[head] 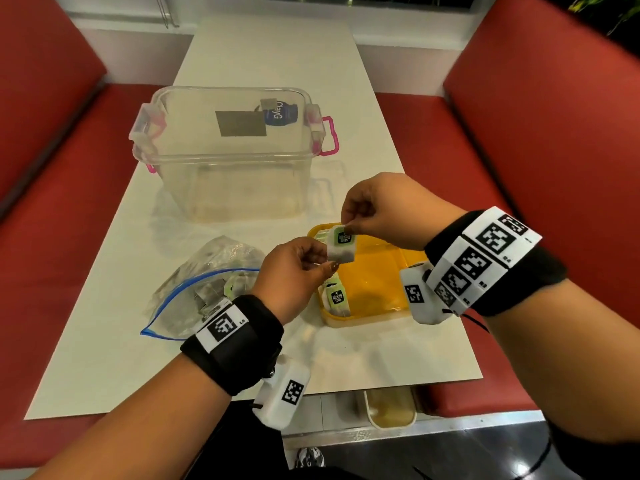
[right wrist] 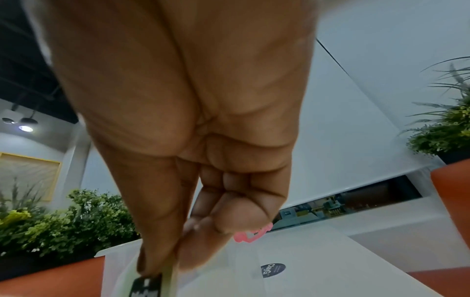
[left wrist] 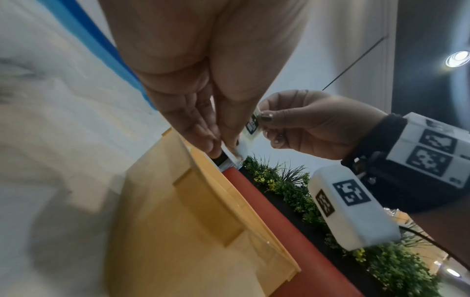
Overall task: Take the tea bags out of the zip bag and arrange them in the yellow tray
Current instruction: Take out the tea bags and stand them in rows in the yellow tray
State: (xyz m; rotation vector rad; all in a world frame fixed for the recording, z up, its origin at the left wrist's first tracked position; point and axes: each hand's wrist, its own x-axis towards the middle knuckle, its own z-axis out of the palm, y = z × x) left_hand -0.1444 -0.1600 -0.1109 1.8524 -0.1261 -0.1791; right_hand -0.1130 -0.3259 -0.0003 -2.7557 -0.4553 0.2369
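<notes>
Both hands hold one tea bag (head: 342, 249) in the air, over the left edge of the yellow tray (head: 381, 315). The left hand (head: 294, 271) pinches the pouch at its lower left side; the right hand (head: 377, 211) pinches the green-and-black paper tag at the top, so each grip is narrow and closed on the same tea bag. The pouch hangs upright, long axis near vertical, and the tray floor lies directly below and to the right of it. Both hands are close to the tray, the right one over it, so I judge the coming move a short lowering.

The yellow tray sits near the table's (head: 104, 358) right edge and near side. In it, one tea bag (head: 335, 299) lies at the near left corner, and others seem to line the far left corner, partly hidden. The zip bag (head: 194, 292), mouth open, lies just left of the tray with more tea bags inside. Behind both stands a clear storage box (head: 228, 157) with pink latches; its contents I cannot tell
</notes>
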